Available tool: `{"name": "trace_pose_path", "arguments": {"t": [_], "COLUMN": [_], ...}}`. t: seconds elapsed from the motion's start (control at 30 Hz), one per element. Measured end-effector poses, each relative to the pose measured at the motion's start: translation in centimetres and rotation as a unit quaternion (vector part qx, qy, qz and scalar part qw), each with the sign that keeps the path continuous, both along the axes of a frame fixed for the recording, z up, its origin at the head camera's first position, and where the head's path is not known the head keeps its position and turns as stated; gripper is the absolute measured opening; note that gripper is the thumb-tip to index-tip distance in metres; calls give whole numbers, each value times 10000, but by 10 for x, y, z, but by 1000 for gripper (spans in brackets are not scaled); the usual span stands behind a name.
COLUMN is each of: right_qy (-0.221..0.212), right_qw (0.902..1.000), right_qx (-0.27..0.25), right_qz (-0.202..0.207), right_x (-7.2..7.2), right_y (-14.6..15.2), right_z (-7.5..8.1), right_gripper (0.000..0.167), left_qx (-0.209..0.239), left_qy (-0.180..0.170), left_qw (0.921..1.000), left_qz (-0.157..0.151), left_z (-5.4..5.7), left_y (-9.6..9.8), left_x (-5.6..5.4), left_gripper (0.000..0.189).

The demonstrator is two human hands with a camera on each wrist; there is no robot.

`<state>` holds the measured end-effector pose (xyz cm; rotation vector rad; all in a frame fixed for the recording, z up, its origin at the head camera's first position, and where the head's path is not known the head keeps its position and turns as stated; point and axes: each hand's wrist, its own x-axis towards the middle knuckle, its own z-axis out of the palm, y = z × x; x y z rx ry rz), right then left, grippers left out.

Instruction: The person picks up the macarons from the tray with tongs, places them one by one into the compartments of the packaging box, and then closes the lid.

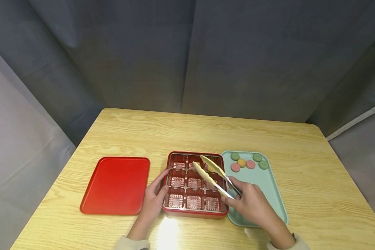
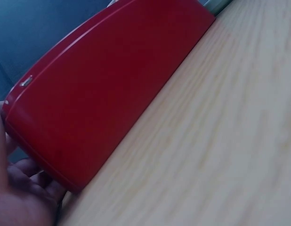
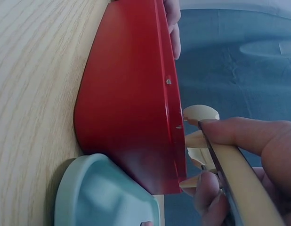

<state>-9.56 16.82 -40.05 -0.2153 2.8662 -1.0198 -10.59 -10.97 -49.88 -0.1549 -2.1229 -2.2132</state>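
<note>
My right hand (image 1: pixel 253 203) grips a pair of tongs (image 1: pixel 210 178) with metal arms and cream, wavy-edged tips. The tips are spread apart above a red box (image 1: pixel 195 213) with a clear insert of square compartments. Between the tong arms, a yellow round piece (image 1: pixel 211 168) shows in the box's back right compartment. At the box's left side, my left hand (image 1: pixel 153 199) rests its fingers and thumb against the wall and rim. The left wrist view shows the fingers at the corner of the red wall (image 2: pixel 108 80). In the right wrist view, the tongs (image 3: pixel 244 183) reach over the rim.
Right of the box lies a pale green tray (image 1: pixel 273 194), touching it. Several small round pieces, green (image 1: pixel 257 157), pink (image 1: pixel 250 164) and yellow (image 1: pixel 241 163), lie at its far end. A flat red lid (image 1: pixel 115 187) is on the left of the wooden table (image 1: pixel 162 128). Grey curtains hang behind.
</note>
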Motion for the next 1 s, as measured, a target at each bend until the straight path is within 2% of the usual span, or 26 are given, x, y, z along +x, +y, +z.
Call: {"name": "trace_pose_path", "arguments": {"t": [0.37,0.67,1.0], "right_qy": [-32,200,430], "right_qw": [9999,9992,9974], "right_qx": [5,113,260], "right_qz": [-157,-313,-522], "right_x": [3,5,10], "right_y": [8,19,36], "right_z": [2,4,-1], "right_gripper": [67,66,64], "left_qx": [64,-104,-171], "left_qy": [23,42,107], "left_qw": [10000,9999,9998], "left_qz": [-35,52,75], "left_z": [1,1,0], "left_y": [-1,0,0], "left_x": [0,0,-1], "left_gripper": [52,53,53]}}
